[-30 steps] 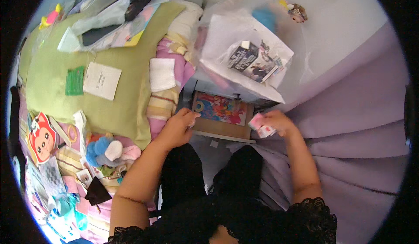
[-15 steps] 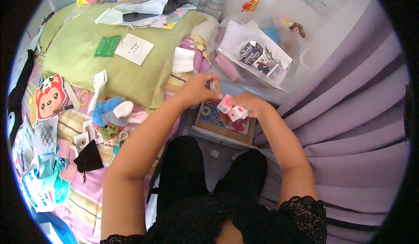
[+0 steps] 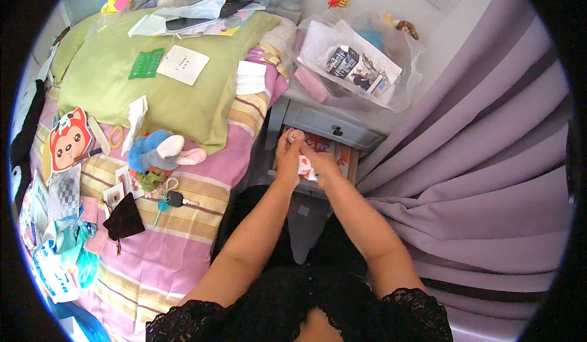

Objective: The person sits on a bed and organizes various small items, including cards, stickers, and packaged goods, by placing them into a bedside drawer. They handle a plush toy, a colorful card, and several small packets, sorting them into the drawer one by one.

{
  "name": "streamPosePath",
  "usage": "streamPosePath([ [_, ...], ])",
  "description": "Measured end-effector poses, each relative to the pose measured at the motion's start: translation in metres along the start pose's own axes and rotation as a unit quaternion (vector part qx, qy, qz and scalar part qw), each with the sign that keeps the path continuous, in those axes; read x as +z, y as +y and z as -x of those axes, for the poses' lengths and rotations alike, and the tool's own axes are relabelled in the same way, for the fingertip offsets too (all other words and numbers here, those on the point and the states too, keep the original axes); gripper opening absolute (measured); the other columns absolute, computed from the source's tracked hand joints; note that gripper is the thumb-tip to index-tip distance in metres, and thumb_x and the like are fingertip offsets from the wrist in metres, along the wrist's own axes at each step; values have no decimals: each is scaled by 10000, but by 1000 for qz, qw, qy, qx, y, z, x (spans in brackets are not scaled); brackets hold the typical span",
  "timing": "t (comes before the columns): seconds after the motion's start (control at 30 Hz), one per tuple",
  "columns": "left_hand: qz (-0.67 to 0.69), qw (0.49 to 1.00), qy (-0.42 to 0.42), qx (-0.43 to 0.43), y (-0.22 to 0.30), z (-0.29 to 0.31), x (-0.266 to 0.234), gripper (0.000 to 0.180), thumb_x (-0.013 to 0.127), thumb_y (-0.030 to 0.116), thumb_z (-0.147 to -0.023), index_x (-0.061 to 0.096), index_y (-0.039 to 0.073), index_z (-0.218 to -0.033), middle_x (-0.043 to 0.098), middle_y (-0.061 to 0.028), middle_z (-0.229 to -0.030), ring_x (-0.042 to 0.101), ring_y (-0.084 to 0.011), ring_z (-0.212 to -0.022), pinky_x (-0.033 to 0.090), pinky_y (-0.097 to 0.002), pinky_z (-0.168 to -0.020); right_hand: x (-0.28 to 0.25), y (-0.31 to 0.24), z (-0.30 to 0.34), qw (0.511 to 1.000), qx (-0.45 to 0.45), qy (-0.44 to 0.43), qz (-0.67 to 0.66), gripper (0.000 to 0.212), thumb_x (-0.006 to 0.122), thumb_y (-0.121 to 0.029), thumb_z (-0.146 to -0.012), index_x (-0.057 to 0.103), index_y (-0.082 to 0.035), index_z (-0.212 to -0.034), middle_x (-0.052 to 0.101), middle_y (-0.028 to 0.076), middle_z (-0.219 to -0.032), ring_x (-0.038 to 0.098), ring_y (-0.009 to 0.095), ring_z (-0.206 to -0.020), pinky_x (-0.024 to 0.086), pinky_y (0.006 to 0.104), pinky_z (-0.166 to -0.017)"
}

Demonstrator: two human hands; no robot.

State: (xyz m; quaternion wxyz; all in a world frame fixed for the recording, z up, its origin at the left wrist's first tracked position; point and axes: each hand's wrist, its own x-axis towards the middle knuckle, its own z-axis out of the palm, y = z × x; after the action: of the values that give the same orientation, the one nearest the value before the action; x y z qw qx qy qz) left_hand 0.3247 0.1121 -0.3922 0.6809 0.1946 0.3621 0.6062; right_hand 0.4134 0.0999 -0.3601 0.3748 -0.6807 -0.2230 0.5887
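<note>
Both my hands are close together over a pulled-out drawer (image 3: 353, 164) of a grey bedside cabinet. My left hand (image 3: 287, 160) is closed around a small round, pale object (image 3: 296, 135), whose kind I cannot make out. Beside it, my right hand (image 3: 321, 163) is closed on small white packets with red and pink markings (image 3: 305, 167); its fingers partly hide them. Beneath the hands, the drawer holds colourful printed sheets (image 3: 321, 144), mostly covered by my fingers.
A closed drawer (image 3: 333, 125) sits above the open one. On the cabinet top lies a clear plastic bag (image 3: 406, 88) with papers. Left is a bed with a green pillow (image 3: 195, 109), a blue plush toy (image 3: 147, 152), a key (image 3: 177, 199) and a black pouch (image 3: 125, 218). Purple curtains (image 3: 477, 177) hang right.
Both hands have moved down and toward each other, over the open drawer, still holding their things. The upper drawer front and the key on the bed have come into view.
</note>
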Motion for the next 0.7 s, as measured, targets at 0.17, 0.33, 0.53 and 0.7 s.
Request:
streamPosePath([
  [0.17,-74,996,17,-44,-3,-8,-22,385,552,116,-899,453,118,-1272,567,-77,-1063,579,-158,-882,497,-291,-727,11,27,-15,990,-89,86,66,452,717,-404,-772,655,43,-761,647,101,-720,601,155,-611,461,321,-541],
  [0.33,-126,991,31,-13,-5,-9,-23,401,539,119,-914,419,114,-1296,564,-80,-1090,574,-160,-906,488,-286,-751,14,38,-25,957,-171,164,166,437,702,-413,-770,686,24,-779,650,81,-706,591,136,-616,461,307,-570],
  [0.53,-30,998,26,45,-9,-7,-24,482,610,164,-897,400,65,-1319,567,-81,-1124,564,-132,-960,472,-260,-791,16,35,-21,958,-216,129,139,462,609,-454,-794,694,-1,-756,648,151,-679,629,246,-646,475,374,-617],
  [0.7,12,1000,0,20,-13,-9,-28,469,636,133,-873,445,53,-1294,578,-59,-1077,573,-126,-904,484,-262,-753,6,49,-35,957,-194,84,200,439,586,-399,-835,663,19,-730,625,72,-644,572,130,-568,437,284,-515],
])
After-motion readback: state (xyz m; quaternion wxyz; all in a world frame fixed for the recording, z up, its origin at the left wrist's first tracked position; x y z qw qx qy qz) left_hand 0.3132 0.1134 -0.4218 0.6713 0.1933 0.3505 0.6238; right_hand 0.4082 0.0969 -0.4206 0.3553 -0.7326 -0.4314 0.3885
